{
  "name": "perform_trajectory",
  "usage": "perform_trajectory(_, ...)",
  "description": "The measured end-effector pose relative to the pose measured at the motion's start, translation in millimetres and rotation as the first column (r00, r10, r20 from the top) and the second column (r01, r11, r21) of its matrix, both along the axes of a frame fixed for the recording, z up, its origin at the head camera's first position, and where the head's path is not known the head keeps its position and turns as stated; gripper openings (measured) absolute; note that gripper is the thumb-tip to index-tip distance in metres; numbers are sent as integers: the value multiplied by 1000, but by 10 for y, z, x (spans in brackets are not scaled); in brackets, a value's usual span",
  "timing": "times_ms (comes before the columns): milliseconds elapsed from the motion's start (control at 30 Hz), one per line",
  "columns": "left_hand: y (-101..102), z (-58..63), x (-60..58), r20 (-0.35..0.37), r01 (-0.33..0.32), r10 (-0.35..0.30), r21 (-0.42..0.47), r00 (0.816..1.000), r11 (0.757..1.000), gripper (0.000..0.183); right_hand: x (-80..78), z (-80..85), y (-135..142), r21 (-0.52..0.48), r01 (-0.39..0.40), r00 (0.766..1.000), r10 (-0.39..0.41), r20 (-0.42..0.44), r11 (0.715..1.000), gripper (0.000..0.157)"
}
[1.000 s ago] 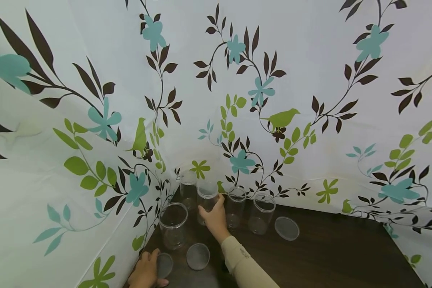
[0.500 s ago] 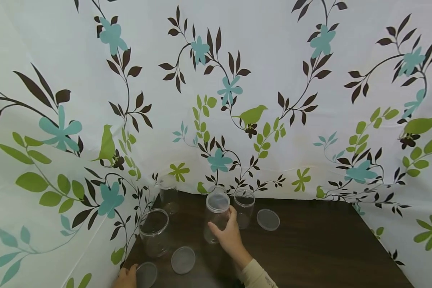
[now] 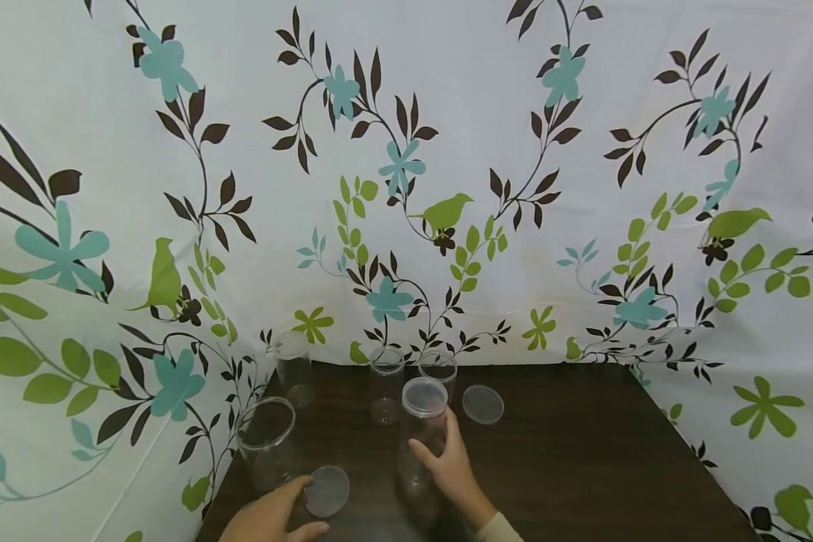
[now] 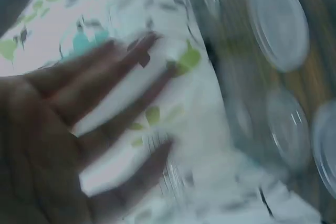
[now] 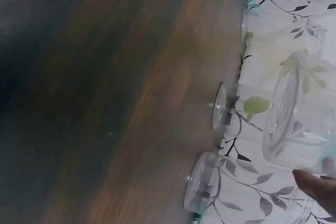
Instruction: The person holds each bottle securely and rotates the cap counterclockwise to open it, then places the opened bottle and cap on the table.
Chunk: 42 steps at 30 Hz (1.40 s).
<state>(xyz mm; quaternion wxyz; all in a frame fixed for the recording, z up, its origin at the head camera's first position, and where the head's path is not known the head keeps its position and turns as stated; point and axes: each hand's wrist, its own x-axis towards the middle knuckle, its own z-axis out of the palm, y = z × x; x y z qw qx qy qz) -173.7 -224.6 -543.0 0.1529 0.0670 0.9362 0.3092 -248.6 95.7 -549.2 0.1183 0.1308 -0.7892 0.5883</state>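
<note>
In the head view my right hand (image 3: 452,463) grips a clear plastic jar (image 3: 416,452) by its side, fingers behind and thumb in front. A cloudy lid (image 3: 424,396) appears to cover its top. The right wrist view shows the jar's base (image 5: 286,114) clear of the dark table, with fingertips (image 5: 315,184) at its side. My left hand (image 3: 271,513) hovers at the lower left with nothing in it; in the left wrist view its fingers (image 4: 100,85) are spread and blurred. Its index fingertip overlaps the edge of a loose round lid (image 3: 327,491); whether they touch, I cannot tell.
A wide open jar (image 3: 267,448) stands at the left edge of the dark table (image 3: 569,459). Behind are more clear jars: one in the back-left corner (image 3: 294,373), a narrow jar (image 3: 386,388) and another jar (image 3: 440,366). A lid (image 3: 483,405) lies right of them. Patterned sheets surround the table.
My right hand has brought the covered jar from the back row toward me and rightward. The left hand has moved from the leftmost lid toward the other lid. The head view has turned right.
</note>
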Motion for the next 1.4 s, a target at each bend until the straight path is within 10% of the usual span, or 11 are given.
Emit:
perform_trajectory(100,437,419,-10,-183,68,-39,158,982,985,81,70,20,31,2,-51,999,51,13,999,76)
perform_trajectory(200,735,583,-55,-284,67,22,302,959,951,87,149,44,46,7,-148,989,148,23,989,70)
perform_trajectory(500,1077,589,-296,-357,217,-5,556,934,802,89,287,10,96,-19,-481,872,480,96,877,78)
perform_trajectory(700,1137,576,-394,-428,397,-128,632,895,665,87,288,22,141,-131,-659,738,671,72,740,84)
perform_trajectory(833,1170,584,-430,-426,397,-120,653,896,644,73,273,48,150,-210,-693,697,715,47,690,87)
perform_trajectory(1067,1235,530,-434,-425,359,-44,699,904,618,64,266,-32,186,-56,-639,763,641,84,768,91)
perform_trajectory(1400,1425,440,-404,-365,144,178,702,914,698,68,283,-65,115,113,-482,875,483,22,869,86)
